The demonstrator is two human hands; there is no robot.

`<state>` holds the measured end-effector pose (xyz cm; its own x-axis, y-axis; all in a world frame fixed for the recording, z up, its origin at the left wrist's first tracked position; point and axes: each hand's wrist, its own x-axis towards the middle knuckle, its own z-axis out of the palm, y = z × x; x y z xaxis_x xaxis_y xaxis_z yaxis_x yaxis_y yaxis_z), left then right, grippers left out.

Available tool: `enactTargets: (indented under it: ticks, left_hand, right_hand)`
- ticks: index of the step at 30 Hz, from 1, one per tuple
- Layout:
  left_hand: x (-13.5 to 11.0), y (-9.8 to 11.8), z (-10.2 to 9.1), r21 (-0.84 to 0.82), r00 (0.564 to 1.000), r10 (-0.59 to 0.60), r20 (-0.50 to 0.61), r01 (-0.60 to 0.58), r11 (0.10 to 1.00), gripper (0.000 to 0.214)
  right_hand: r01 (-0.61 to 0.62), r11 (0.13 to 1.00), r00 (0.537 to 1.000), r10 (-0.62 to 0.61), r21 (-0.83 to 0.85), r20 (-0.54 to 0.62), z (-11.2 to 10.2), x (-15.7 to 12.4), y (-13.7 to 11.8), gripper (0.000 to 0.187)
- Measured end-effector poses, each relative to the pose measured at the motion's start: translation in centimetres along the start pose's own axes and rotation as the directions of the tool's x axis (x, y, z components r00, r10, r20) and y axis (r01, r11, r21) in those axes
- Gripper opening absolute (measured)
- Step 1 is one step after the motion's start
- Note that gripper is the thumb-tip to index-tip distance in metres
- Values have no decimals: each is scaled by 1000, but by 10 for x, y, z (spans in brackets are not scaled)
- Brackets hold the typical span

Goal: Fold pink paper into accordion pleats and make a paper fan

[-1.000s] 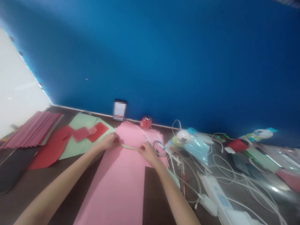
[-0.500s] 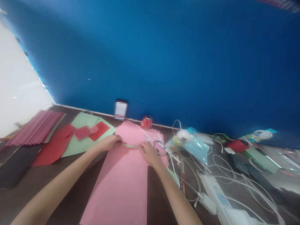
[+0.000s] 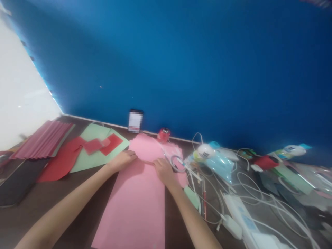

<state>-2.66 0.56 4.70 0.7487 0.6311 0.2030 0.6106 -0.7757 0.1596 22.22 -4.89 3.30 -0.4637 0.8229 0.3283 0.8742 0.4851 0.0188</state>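
A long pink paper sheet (image 3: 135,207) lies in front of me, with a narrow crease or folded edge running across it between my hands. My left hand (image 3: 125,159) pinches that edge at its left end, its fingers curled. At the other end my right hand (image 3: 164,170) grips the same edge with bent fingers. More pink paper (image 3: 144,143) shows beyond the crease. A red rounded object (image 3: 164,135) sits past the far end of the paper, its kind unclear.
Left are pleated pink paper (image 3: 44,140), red paper (image 3: 62,160), green paper (image 3: 89,159) and a dark flat object (image 3: 20,181). Right are white cables (image 3: 259,199), a power strip (image 3: 241,216), a pencil (image 3: 204,199) and a blue packet (image 3: 220,166). A blue wall (image 3: 166,69) rises behind.
The pale green strip that showed between my hands is out of sight, and a thin pinkish-brown edge shows there. Both hands stay at the crease; the whole view has shifted slightly.
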Motion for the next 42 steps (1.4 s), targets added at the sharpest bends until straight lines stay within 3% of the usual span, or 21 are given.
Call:
enactTargets:
  ticks: [4, 7, 10, 12, 13, 15, 17, 20, 22, 26, 30, 35, 42]
  left_hand:
    - [1, 2, -2, 104, 992, 62, -113, -50, 993, 28]
    - [7, 6, -21, 226, 943, 149, -298, -82, 971, 29]
    - [7, 17, -52, 347, 822, 242, -515, -58, 936, 30]
    - [-3, 27, -73, 396, 667, 264, -697, 50, 917, 36]
    - [-11, 33, -81, 416, 620, 273, -736, 96, 904, 40]
    - [-30, 42, -90, 426, 582, 279, -764, 130, 895, 47]
    - [-50, 48, -88, 408, 628, 255, -736, 110, 906, 48]
    - [-72, 51, -67, 466, 690, 306, -656, 52, 883, 44]
    - [-79, 51, -47, 486, 770, 358, -528, -72, 871, 38]
    - [-87, 52, -13, 359, 868, 365, -338, -239, 902, 30]
    - [-88, 53, -2, 271, 946, 289, -145, -243, 931, 26]
    - [-84, 52, -7, 97, 988, 149, 46, -153, 983, 26]
    - [-76, 39, -9, -255, 997, -31, 66, 47, 966, 28]
  right_hand:
    - [-12, 999, 993, 8, -34, -121, -10, 1, -3, 27]
    - [-26, 996, 971, 5, -85, -237, -30, 11, 0, 29]
    - [-4, 988, 907, -63, -156, -417, -63, 22, 3, 24]
    - [41, 982, 802, -144, -187, -579, -89, 23, 1, 23]
    - [75, 977, 747, -188, -201, -637, -102, 20, -1, 27]
    - [83, 971, 664, -220, -222, -715, -123, 11, -9, 36]
    - [119, 954, 650, -284, -275, -705, -130, -3, -17, 36]
    - [227, 950, 799, -309, -216, -515, -111, -24, -27, 28]
    - [304, 947, 877, -322, -109, -357, -87, -34, -31, 28]
    - [335, 942, 930, -324, 36, -173, -46, -46, -38, 22]
    - [310, 947, 949, -304, 84, -81, -36, -50, -40, 21]
    - [251, 951, 968, -250, 182, -31, -31, -54, -36, 21]
    - [24, 919, 995, -61, 394, 80, -23, -55, -34, 21]
